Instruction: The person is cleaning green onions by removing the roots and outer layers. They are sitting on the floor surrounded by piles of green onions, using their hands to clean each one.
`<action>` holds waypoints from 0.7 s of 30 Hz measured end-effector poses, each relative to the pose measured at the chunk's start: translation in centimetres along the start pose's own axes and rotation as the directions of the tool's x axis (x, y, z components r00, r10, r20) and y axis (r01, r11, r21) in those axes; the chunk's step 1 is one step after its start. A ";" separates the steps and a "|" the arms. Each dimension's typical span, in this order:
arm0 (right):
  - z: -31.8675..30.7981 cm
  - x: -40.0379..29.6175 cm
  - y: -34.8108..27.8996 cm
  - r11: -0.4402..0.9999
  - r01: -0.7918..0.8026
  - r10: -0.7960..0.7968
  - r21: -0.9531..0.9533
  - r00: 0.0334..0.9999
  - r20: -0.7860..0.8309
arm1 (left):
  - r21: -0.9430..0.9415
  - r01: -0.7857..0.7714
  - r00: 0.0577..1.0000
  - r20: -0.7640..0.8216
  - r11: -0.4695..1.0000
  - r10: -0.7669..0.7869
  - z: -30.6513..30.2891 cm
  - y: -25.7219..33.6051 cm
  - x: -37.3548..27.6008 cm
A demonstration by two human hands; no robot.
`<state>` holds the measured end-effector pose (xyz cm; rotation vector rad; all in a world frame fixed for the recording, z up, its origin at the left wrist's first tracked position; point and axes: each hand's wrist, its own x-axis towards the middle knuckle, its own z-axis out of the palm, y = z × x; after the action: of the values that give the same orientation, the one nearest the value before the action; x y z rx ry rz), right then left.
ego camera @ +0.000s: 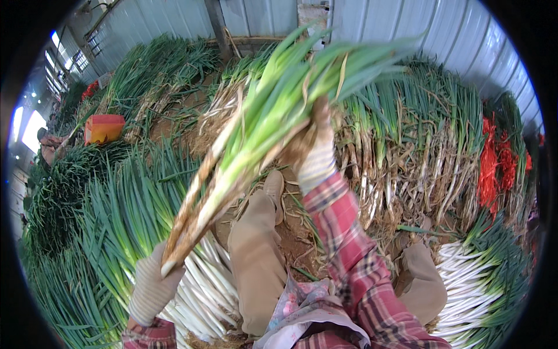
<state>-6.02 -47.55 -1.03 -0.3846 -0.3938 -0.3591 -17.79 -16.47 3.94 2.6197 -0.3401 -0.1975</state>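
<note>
A bunch of long green onions slants across the middle, its soil-brown stalk ends low at the left and its green leaves blurred at the upper right. My left hand, in a striped knit glove, grips the lower stalk ends. My right hand, in a dirt-stained glove, holds the bunch farther up, where the leaves begin. Beneath my left hand lies a pile of cleaned green onions with white stalks. More white-stalked green onions lie at the lower right.
Unpeeled green onions with dry husks stand in a row at the right, beside red twine. Other heaps lie at the back left, near a red and orange box. A corrugated metal wall stands behind. My shoe rests on soil.
</note>
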 end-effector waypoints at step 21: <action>-24.6 -19.3 -6.5 -0.040 -0.915 0.342 -0.402 0.365 -0.866 | 0.318 -0.054 0.987 0.161 0.947 0.002 29.6 -14.3 31.3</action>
<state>-17.94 -58.62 -28.45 -1.5164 0.7296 0.4590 9.19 -26.25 -31.24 2.9265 -0.5013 -0.3709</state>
